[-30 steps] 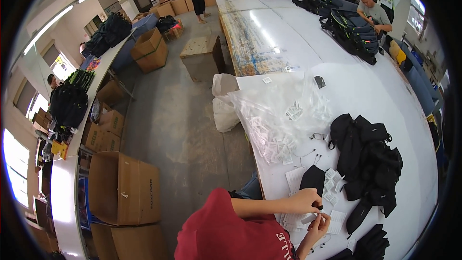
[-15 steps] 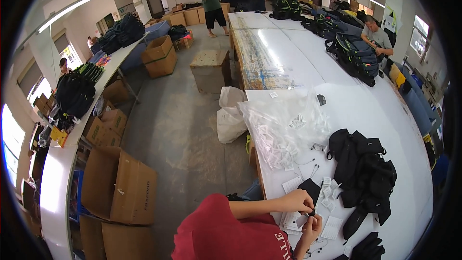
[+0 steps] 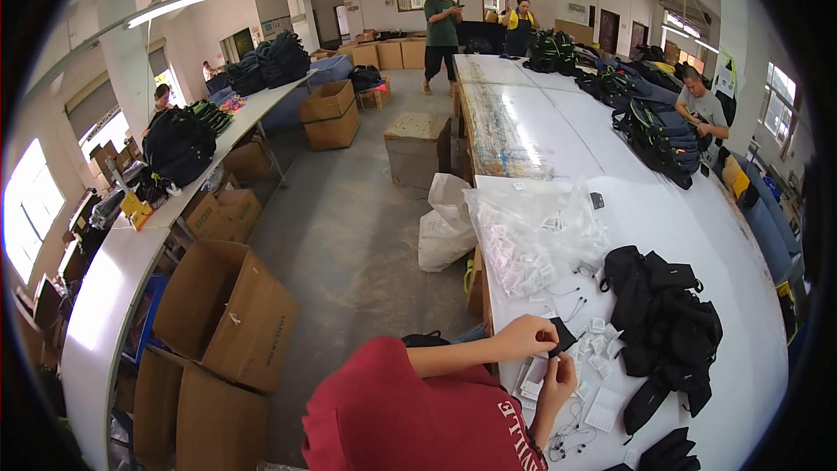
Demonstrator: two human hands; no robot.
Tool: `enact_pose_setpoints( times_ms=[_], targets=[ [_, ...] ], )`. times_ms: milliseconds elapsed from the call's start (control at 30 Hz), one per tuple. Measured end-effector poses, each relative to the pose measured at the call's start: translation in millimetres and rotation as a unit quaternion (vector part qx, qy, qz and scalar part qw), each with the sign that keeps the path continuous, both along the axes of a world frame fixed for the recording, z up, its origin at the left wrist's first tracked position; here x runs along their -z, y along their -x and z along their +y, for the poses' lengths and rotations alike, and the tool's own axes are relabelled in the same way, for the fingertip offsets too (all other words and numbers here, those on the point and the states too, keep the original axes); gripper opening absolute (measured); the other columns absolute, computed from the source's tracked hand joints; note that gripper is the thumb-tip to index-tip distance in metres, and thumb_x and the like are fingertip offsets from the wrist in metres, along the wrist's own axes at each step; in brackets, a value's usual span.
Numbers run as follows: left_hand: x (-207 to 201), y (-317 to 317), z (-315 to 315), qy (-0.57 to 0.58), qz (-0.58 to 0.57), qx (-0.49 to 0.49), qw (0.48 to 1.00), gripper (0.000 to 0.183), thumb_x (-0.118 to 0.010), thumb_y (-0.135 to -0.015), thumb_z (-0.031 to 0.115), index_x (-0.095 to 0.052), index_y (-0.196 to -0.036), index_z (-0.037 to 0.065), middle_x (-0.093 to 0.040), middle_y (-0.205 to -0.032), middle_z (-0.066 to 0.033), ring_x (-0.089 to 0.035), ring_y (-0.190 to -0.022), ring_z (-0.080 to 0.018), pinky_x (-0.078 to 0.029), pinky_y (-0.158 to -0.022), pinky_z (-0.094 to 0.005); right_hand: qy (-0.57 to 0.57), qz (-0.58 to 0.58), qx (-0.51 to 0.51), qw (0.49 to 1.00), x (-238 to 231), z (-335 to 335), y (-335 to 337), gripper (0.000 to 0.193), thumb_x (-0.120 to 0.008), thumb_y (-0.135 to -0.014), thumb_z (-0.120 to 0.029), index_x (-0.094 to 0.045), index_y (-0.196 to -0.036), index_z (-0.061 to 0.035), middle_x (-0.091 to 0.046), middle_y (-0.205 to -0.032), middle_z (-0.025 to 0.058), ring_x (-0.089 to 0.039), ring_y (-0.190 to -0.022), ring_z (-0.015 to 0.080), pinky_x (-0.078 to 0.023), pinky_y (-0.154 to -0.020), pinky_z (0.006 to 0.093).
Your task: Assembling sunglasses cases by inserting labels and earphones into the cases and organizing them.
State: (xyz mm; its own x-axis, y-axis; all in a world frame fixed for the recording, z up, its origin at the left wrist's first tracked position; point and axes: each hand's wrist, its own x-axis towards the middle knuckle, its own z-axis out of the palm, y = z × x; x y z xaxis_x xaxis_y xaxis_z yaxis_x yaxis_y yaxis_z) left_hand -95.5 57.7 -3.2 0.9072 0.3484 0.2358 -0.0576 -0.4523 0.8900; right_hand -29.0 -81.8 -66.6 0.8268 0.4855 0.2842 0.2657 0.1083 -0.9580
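Note:
A small black fabric piece [image 3: 563, 337] is at the fingertips of my left hand [image 3: 528, 337], which pinches near its left edge. Just below, my right hand [image 3: 559, 377] is closed, with thumb and fingers together near the lower corner of the piece; what it holds is too small to make out. Around my hands on the white table lie small white tags [image 3: 596, 337], a printed white sheet [image 3: 603, 409] and thin black cords [image 3: 571, 441]. To the right is a heap of black fabric pouches [image 3: 664, 331].
A clear plastic bag of white tags [image 3: 523, 253] lies beyond my hands. Black backpacks [image 3: 658, 139] are piled farther along the table [image 3: 628, 201], beside a seated person. Cardboard boxes [image 3: 235, 323] and a white sack [image 3: 446, 227] stand on the floor to the left. Two people stand at the back.
My view has tilted up and turned left, so the scene sits lower and farther right. My hands have moved slightly apart at the black fabric piece.

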Motion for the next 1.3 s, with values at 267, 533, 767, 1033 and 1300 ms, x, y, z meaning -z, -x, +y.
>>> enact_pose_setpoints(
  times_ms=[267, 533, 767, 1033, 1300],
  targets=[
    [-10, -1, -18, 0.195, -0.063, -0.05, 0.978, 0.014, -0.061, -0.087, 0.016, -0.057, -0.087, 0.003, -0.06, -0.073, -0.0031, -0.051, -0.058, -0.0069, -0.041, -0.053, -0.0213, -0.16, 0.183, -0.068, 0.968, -9, -25, -12, 0.007, -0.058, -0.087, -0.006, -0.056, -0.093, -0.0084, -0.052, -0.069, -0.0039, -0.039, -0.055, 0.0015, -0.026, -0.049, 0.016],
    [-33, 15, -46, 0.251, 0.009, -0.07, 0.966, 0.013, -0.058, -0.09, 0.019, -0.057, -0.089, 0.006, -0.051, -0.058, 0.0044, -0.042, -0.048, -0.0031, -0.031, -0.046, -0.0185, -0.293, 0.246, -0.23, 0.895, -31, -22, -4, 0.012, -0.054, -0.09, -0.005, -0.053, -0.101, -0.0051, -0.058, -0.084, 0.0028, -0.04, -0.057, 0.0023, -0.03, -0.052, 0.0146],
    [-37, 20, -62, 0.228, -0.013, -0.068, 0.971, 0.014, -0.056, -0.092, 0.019, -0.056, -0.092, 0.004, -0.048, -0.057, 0.0046, -0.042, -0.05, -0.0027, -0.031, -0.046, -0.0182, -0.271, 0.276, -0.302, 0.871, -31, -19, 15, 0.016, -0.05, -0.093, -0.007, -0.049, -0.109, -0.0027, -0.061, -0.085, 0.0066, -0.052, -0.066, 0.0103, -0.042, -0.061, 0.0218],
    [-21, 46, -95, 0.193, -0.076, -0.073, 0.976, 0.012, -0.045, -0.097, 0.015, -0.047, -0.092, 0.003, -0.048, -0.067, 0.0, -0.046, -0.059, -0.0066, -0.039, -0.056, -0.0208, -0.294, 0.284, -0.283, 0.868, -21, -23, 20, 0.014, -0.054, -0.09, -0.003, -0.049, -0.103, -0.0031, -0.056, -0.076, 0.0024, -0.05, -0.064, 0.0077, -0.04, -0.057, 0.0193],
    [-2, 69, -89, 0.222, 0.039, -0.066, 0.972, 0.014, -0.044, -0.097, 0.016, -0.046, -0.088, 0.006, -0.05, -0.071, 0.0002, -0.044, -0.06, -0.0064, -0.038, -0.056, -0.0206, -0.265, 0.263, -0.3, 0.877, -14, -22, 26, 0.016, -0.054, -0.089, -0.002, -0.049, -0.104, -0.0033, -0.051, -0.074, -0.0004, -0.046, -0.065, 0.0059, -0.036, -0.058, 0.0189]
  ],
)
